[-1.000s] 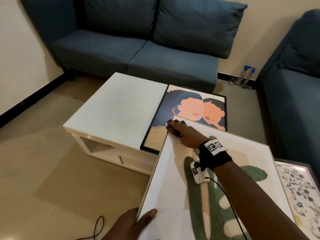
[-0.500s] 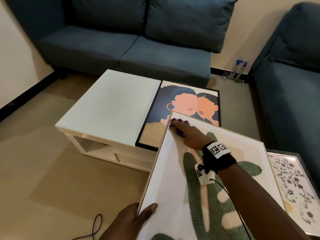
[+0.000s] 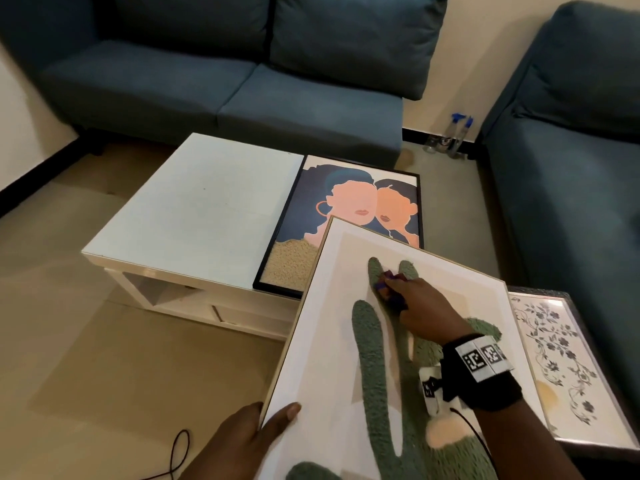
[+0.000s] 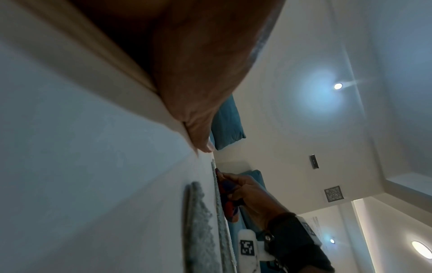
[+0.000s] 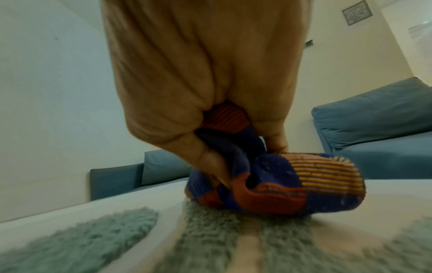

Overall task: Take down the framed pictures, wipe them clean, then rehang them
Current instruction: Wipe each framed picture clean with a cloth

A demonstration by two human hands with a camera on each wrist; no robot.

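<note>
A large framed picture (image 3: 332, 341) with green leaf shapes on a pale ground tilts up in front of me. My left hand (image 3: 256, 434) grips its near left edge, thumb (image 4: 201, 144) on the front. My right hand (image 3: 419, 306) holds a bunched blue-and-orange cloth (image 5: 275, 184) and presses it on the glass over a green leaf (image 5: 210, 230). A black-framed picture of two faces (image 3: 346, 216) lies flat on the white table (image 3: 201, 209). A floral picture (image 3: 557, 355) lies at the right.
Blue sofas stand behind the table (image 3: 221, 77) and along the right (image 3: 568, 168). Two spray bottles (image 3: 453, 133) sit on the floor in the corner between them. A black cable (image 3: 176, 452) loops on the floor at my left.
My right hand has slid the cloth from the picture's far left corner back toward me and right, onto the green leaf. The left hand keeps its grip on the frame.
</note>
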